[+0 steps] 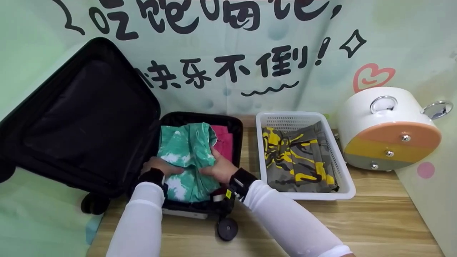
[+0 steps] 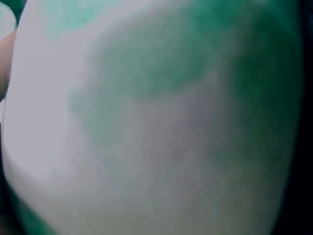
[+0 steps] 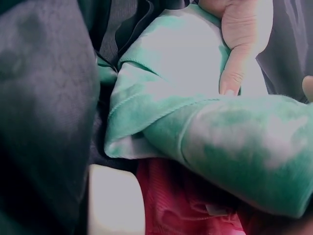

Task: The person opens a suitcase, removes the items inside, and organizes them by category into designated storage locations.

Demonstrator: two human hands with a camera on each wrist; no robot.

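A folded green and white tie-dye garment [image 1: 189, 162] lies in the bottom half of an open black suitcase [image 1: 238, 125]. My left hand [image 1: 160, 166] holds its left side with the thumb on top; the other fingers are mostly hidden. On the opposite side, my right hand [image 1: 222, 167] grips the folded edge, thumb over the cloth. In the right wrist view, the left thumb [image 3: 232, 78] presses into the garment beside a rolled fold. Beneath it, a pink-red garment [image 1: 224, 141] shows at the right. Blurred tie-dye cloth [image 2: 161, 122] fills the left wrist view.
The suitcase lid [image 1: 89, 114] leans open at the left. A white basket [image 1: 348, 192] to the right contains folded grey and yellow camouflage clothing [image 1: 300, 160]. Beyond it stands a white container [image 1: 367, 110] with coloured drawer fronts. One suitcase wheel [image 1: 227, 229] juts toward the front.
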